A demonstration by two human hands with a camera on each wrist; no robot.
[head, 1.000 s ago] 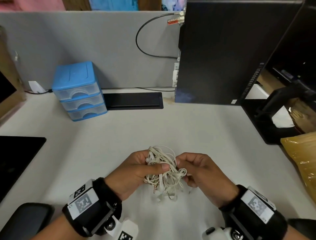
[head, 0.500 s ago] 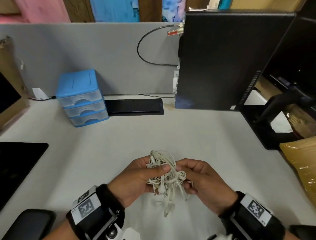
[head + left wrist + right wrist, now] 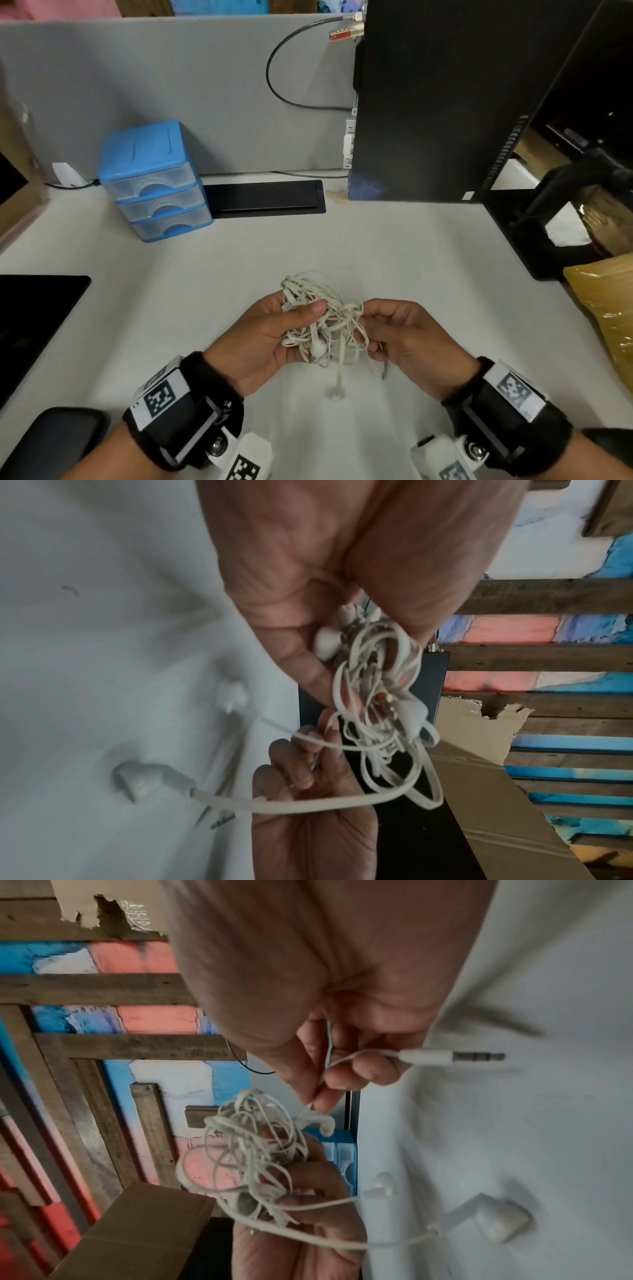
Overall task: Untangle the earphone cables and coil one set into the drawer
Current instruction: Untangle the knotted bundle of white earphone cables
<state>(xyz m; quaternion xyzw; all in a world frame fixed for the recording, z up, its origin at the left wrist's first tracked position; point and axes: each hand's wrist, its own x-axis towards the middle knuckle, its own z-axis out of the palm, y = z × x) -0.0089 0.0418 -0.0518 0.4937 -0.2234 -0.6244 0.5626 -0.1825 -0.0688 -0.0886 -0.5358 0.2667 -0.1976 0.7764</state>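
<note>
Left hand (image 3: 270, 339): thumb and curled fingers clamped on the white earphone tangle (image 3: 325, 320), held above the surface (image 3: 428, 260); in the left wrist view the bundle sits between its thumb and fingertips.
Right hand (image 3: 407, 339): fingers curled, pinching a thin strand on the right side of the tangle; in the right wrist view a cable loops over one finger and ends in a jack plug (image 3: 445, 1056) that sticks out past the fingers.
Earphone tangle: knotted loops bunched between the two hands, near the front middle of the surface; one earbud (image 3: 318, 348) shows at its lower front.
Hanging ends: a flat cable drops from the tangle to an earbud (image 3: 336, 394) at or just above the surface; which, I cannot tell.
Drawer unit (image 3: 154, 181): blue, three clear drawers, all pushed in, at the back left against the grey partition (image 3: 171, 75), well apart from the hands.
Beside it: black flat panel (image 3: 265, 198), then a black computer case (image 3: 435, 102) on the right.
</note>
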